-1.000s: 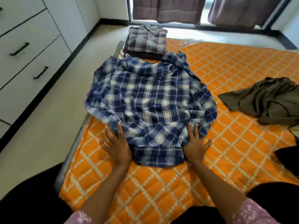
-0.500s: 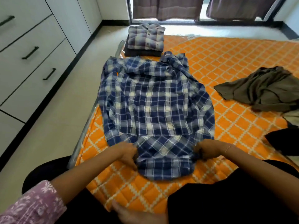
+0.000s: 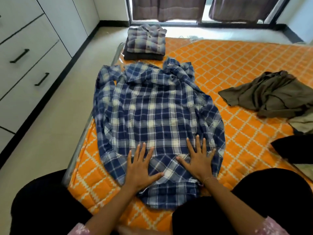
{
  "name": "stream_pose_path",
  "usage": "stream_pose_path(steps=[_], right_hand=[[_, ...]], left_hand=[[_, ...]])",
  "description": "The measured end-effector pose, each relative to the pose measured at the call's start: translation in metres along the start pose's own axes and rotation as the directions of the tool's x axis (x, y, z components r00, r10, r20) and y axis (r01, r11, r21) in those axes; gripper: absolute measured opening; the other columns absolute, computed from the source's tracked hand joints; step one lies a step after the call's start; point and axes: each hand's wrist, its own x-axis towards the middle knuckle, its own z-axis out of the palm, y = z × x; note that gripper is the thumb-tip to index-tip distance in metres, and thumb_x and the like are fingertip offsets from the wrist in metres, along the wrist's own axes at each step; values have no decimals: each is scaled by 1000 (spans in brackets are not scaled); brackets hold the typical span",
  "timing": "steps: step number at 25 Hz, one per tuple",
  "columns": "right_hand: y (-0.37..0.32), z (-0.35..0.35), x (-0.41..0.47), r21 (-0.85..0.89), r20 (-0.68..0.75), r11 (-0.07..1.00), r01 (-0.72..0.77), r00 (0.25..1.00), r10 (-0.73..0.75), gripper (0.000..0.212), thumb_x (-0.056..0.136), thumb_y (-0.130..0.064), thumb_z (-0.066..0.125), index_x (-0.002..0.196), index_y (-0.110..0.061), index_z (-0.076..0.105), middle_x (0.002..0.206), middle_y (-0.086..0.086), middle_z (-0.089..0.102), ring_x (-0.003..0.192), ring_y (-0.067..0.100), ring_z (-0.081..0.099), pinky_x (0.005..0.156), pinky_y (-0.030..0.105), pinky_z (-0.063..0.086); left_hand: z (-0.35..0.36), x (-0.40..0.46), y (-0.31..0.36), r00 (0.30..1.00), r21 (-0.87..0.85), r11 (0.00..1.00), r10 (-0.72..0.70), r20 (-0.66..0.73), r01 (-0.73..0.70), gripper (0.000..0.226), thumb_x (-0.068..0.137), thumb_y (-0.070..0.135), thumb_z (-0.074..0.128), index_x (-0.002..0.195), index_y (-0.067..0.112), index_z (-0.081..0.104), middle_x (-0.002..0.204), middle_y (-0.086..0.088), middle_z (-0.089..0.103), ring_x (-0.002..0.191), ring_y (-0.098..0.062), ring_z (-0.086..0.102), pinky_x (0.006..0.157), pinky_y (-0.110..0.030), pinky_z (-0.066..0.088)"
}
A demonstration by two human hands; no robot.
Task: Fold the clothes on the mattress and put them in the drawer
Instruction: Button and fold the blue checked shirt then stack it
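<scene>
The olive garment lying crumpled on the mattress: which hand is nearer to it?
Right. The right hand lies flat on the blue plaid shirt, on the side toward the olive garment; the left hand lies flat farther away, beyond the right.

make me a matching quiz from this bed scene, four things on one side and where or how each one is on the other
Things:
1. blue checked shirt
2. grey checked shirt
3. olive garment
4. drawers

States:
A. crumpled at the right of the mattress
B. closed, at the left
C. folded on a dark stack at the far end
D. spread flat under both hands

Pairs: 1-D, 2-C, 3-A, 4-B
</scene>
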Motion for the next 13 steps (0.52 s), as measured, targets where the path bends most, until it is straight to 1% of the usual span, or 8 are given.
stream_pose_path(steps=[2, 4, 5, 6, 8, 9, 11, 13], right_hand=[[-2, -1, -14, 3, 21, 999, -32, 999, 32, 112, 46, -96, -19, 143, -41, -18, 151, -4, -35, 139, 23, -34, 103, 65, -20], [-4, -4, -23, 8, 36, 998, -60, 998, 60, 116, 41, -96, -22, 143, -41, -17, 150, -5, -34, 142, 22, -28, 105, 65, -17], [-7, -14, -19, 81, 4, 994, -77, 997, 77, 117, 47, -94, -20, 148, -37, -8, 155, -6, -23, 145, 22, -17, 107, 64, -13], [-11, -25, -8, 166, -94, 984, -58, 993, 74, 113, 59, -90, -16, 151, -30, 9, 159, -4, -4, 148, 22, -2, 111, 62, -6], [-18, -50, 35, 279, -332, 957, 72, 943, 25, 84, 88, -71, 4, 144, -17, 38, 155, 2, 26, 144, 24, 22, 116, 55, 14], [-23, -63, 65, 322, -361, 938, 128, 933, -3, 67, 96, -57, 18, 144, -15, 38, 155, 4, 25, 144, 24, 22, 117, 48, 19], [-29, -85, 128, 316, -276, 932, 177, 957, -88, 57, 100, -42, 33, 150, -17, 22, 159, 3, 9, 147, 21, 8, 119, 41, 15], [-18, -84, 174, 142, -100, 984, 110, 990, -96, 66, 98, -52, 29, 152, -25, 1, 159, -1, -6, 147, 17, -6, 119, 45, 2]], left_hand=[[2, -18, 11, 1000, -15, 1000, -12, 11, 13, 97, 75, 88, 25, 150, 26, 24, 158, -9, 15, 145, -25, 9, 112, -52, 0], [-1, -28, 15, 999, -56, 998, -32, -4, 32, 88, 77, 87, 24, 148, 35, 26, 159, -4, 12, 145, -21, 11, 112, -50, -3], [-6, -24, 13, 999, -84, 995, -48, -23, 46, 80, 80, 84, 22, 145, 39, 31, 158, -3, 18, 144, -21, 19, 112, -51, 3], [-12, -11, 8, 996, -115, 993, -50, -69, 41, 72, 86, 79, 20, 138, 36, 45, 151, -4, 35, 137, -24, 37, 110, -50, 16], [-26, 36, -6, 989, -104, 994, -52, -140, 37, 68, 94, 66, 16, 118, 24, 64, 127, -6, 60, 116, -25, 60, 98, -48, 40], [-36, 67, -14, 985, -70, 995, -75, -153, 65, 69, 95, 63, 13, 117, 22, 64, 125, -7, 62, 115, -26, 60, 95, -51, 43], [-57, 125, -32, 990, -3, 996, -88, -107, 88, 84, 91, 69, 1, 134, 18, 52, 141, -11, 48, 133, -27, 43, 104, -59, 31], [-51, 162, -52, 989, 59, 989, -133, -57, 137, 98, 76, 79, -15, 150, 23, 14, 158, -8, 11, 146, -19, -2, 113, -54, -3]])
